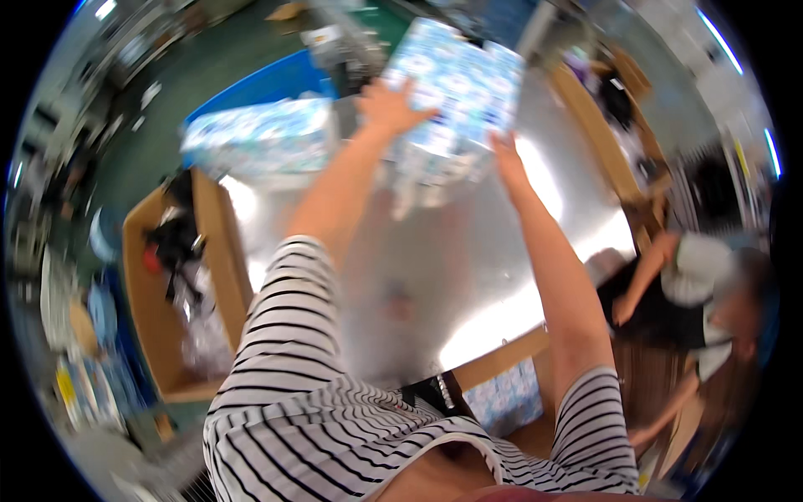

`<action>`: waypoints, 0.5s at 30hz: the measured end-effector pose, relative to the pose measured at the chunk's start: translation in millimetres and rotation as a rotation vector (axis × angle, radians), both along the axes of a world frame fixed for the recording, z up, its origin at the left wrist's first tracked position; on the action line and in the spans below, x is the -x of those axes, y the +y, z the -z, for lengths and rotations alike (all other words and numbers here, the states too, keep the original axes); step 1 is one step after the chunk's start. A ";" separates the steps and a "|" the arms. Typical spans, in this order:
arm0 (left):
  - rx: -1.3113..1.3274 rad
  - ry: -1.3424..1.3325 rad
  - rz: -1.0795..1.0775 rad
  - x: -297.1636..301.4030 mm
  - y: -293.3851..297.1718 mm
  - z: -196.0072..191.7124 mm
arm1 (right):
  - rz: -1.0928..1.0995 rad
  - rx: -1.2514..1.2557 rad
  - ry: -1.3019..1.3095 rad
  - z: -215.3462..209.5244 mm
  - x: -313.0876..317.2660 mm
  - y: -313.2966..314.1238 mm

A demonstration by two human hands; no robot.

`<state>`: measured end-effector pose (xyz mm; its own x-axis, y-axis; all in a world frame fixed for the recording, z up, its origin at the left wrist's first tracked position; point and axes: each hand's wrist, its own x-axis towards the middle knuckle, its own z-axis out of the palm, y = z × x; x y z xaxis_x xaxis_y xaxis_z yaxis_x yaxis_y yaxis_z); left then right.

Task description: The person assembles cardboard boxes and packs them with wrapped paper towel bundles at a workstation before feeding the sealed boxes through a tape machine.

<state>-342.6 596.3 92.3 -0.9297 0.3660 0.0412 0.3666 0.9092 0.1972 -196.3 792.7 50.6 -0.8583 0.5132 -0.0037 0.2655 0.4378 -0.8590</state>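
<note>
A blue-and-white patterned package (456, 79) is at the far side of the shiny metal table (418, 276). My left hand (393, 109) lies against its left side with the fingers spread. At its lower right corner is my right hand (508, 163), fingers stretched out; blur hides whether they press on it. Below the package, pale patterned material (431, 171) shows, too smeared to make out. Another patterned package (259, 138) lies to the left, beyond my left forearm.
A blue bin (251, 84) stands behind the left package. Cardboard boxes with black and clear items flank the table, one at left (217, 276), one at far right (598, 134). Near my right elbow, an open carton holds a patterned package (506, 395). Another person (694, 284) works at right.
</note>
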 end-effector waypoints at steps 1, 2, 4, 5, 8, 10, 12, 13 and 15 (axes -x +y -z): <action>-0.012 0.067 -0.035 -12.3 -1.0 8.6 | 0.063 0.169 0.101 -8.9 2.2 -11.6; -0.023 0.075 -0.037 -23.1 -7.3 13.5 | 0.086 0.243 0.078 -29.1 -3.1 -31.7; -0.127 0.006 -0.004 -46.9 -8.3 8.9 | 0.161 0.112 0.109 -18.6 -16.5 -27.0; -0.143 0.065 -0.016 -56.0 -15.4 13.9 | 0.129 0.080 0.128 -12.0 -23.0 -30.7; -0.201 0.016 -0.009 -87.5 -40.6 16.3 | 0.080 0.103 0.129 -13.6 -65.6 -49.7; -0.234 0.036 -0.046 -116.8 -53.0 14.8 | 0.050 0.117 0.124 -8.9 -96.1 -53.5; -0.260 0.054 -0.021 -154.4 -66.9 12.7 | 0.036 0.288 0.175 -9.1 -135.7 -62.5; -0.289 0.083 -0.014 -179.6 -78.6 11.1 | 0.018 0.344 0.188 -5.0 -158.6 -66.4; -0.347 0.117 0.005 -227.8 -101.7 15.0 | 0.037 0.416 0.211 0.5 -208.0 -79.1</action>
<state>-114.8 494.6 77.3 -0.9098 0.3157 0.2695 0.4089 0.7938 0.4502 11.7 713.7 50.2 -0.8437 0.5351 -0.0427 0.0748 0.0384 -0.9965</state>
